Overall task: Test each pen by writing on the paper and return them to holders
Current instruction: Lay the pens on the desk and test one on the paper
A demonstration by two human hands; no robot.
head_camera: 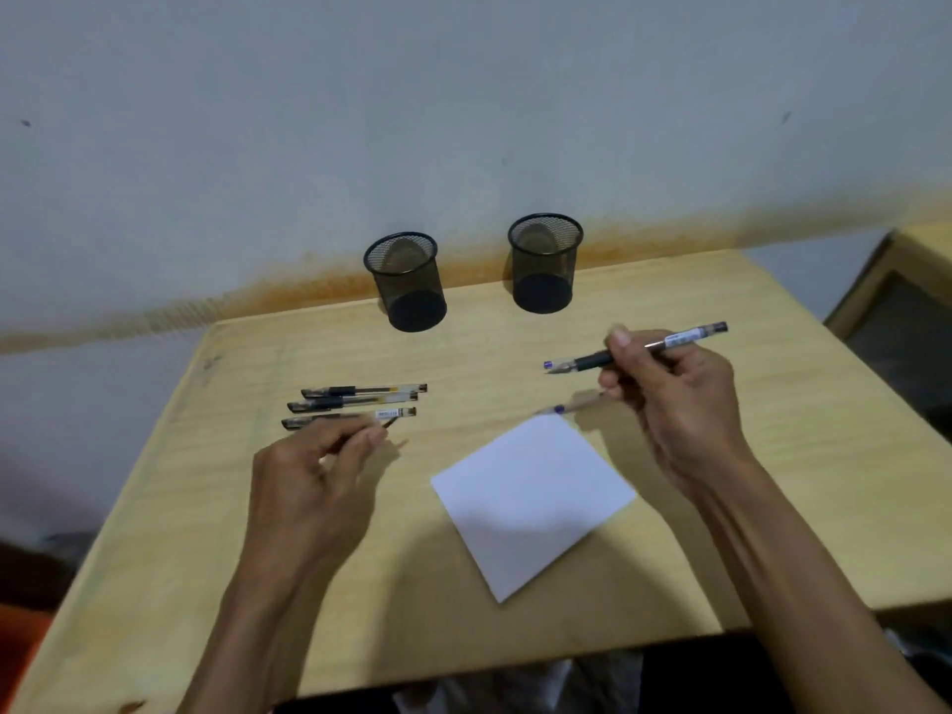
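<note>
Hands of one person reach over a pale wooden desk (669, 533), seen from above and behind. The right hand (669, 399) pinches an uncapped pen (639, 350) between thumb and fingers, held level above the desk with its tip pointing left. That reads as a pen just readied for its test stroke and not yet lowered to write. The white sheet of paper (530, 502) lies near the middle of the desk, turned cornerwise, just below and left of that hand. No marks show on it, so testing seems to be only starting.

The left hand (314, 487) has its fingers curled together around something thin and dark. Blur makes it hard to tell whether this is a cap or another pen. Just beyond its fingertips three capped pens (360, 401) lie side by side in a neat row, likely set out as the queue waiting to be tried. A further pen with a blue end (559, 408) lies on the desk just past the paper's far corner, partly hidden under the right hand.

Two black mesh holders (407, 280) stand upright at the back edge near the wall (463, 121), apart from each other. Both look empty, ready to take pens back after testing.
</note>
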